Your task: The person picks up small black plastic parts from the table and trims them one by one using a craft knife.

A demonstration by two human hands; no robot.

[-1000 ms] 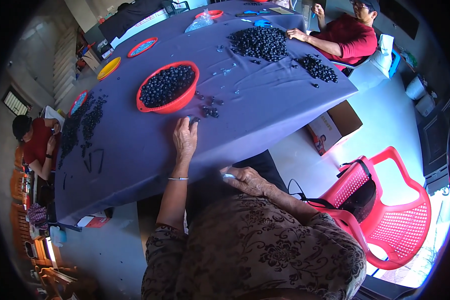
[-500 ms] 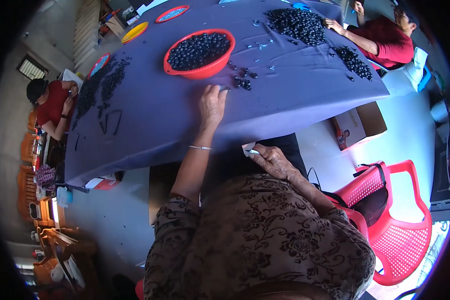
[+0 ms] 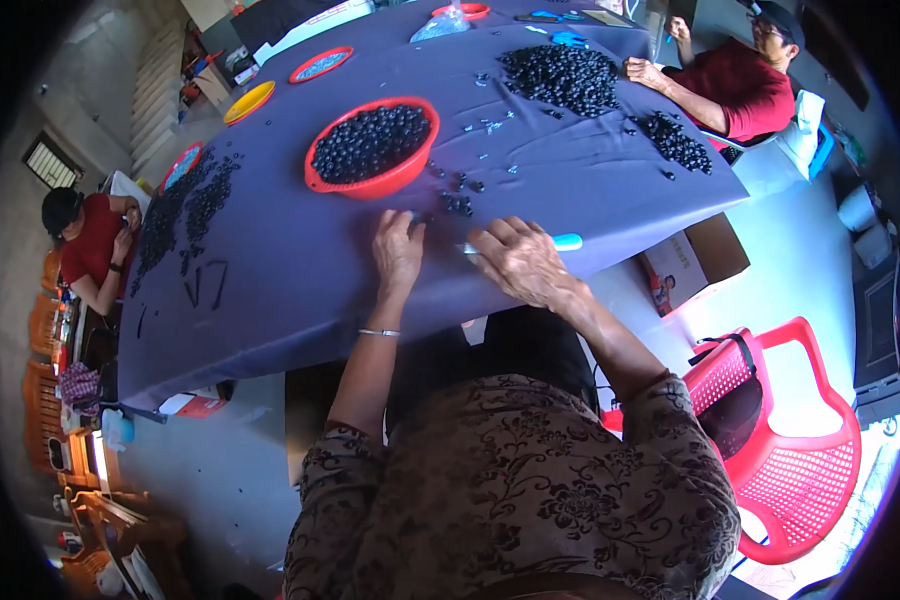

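My left hand [image 3: 398, 250] is over the table's near side, its fingertips pinched on a small dark piece [image 3: 423, 217] whose kind is hard to make out. To its right, my right hand [image 3: 523, 260] wraps round a slim tool with a light-blue handle [image 3: 568, 242]. A thin pale tip of that tool shows at the fingers, pointing toward my left hand. Just beyond both hands lie several loose black round pieces [image 3: 457, 204]. Past my left hand stands a red plastic basin [image 3: 375, 187] heaped with black round pieces [image 3: 370, 143].
A purple-blue cloth [image 3: 300, 270] covers the table. Piles of black pieces lie at far right [image 3: 560, 80] and left [image 3: 185, 205]. Two co-workers in red, one on the right [image 3: 735, 90] and one on the left [image 3: 95, 235], sit at it. A pink plastic chair [image 3: 795, 470] stands right.
My right hand has risen from my lap to above the table edge, bringing the tool beside my left hand. My left hand has come slightly nearer to me. The view has shifted.
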